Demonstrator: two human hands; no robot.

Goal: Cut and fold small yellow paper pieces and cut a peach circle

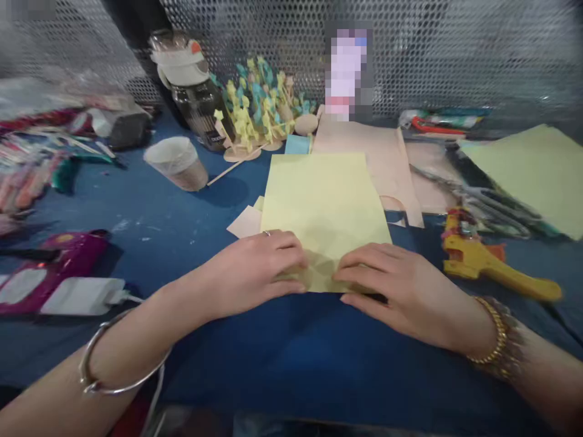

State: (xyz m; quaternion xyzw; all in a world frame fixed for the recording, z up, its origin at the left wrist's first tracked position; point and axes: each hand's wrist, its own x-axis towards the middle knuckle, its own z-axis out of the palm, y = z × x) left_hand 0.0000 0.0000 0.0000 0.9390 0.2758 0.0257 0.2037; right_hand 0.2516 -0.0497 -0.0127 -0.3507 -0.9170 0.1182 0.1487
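Flanking the yellow paper [324,206]: scissors [469,200], glue gun [483,258], cup [175,164]

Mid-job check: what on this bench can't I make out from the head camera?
All head view:
Yellow paper: near part hidden by the left hand and right hand.
Upright item behind it: pixelated, unidentifiable.
Pale green sheet: cut off by the right edge.
Craft strips: cut off by the left edge.

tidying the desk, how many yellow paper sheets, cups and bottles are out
yellow paper sheets: 2
cups: 1
bottles: 1
total: 4
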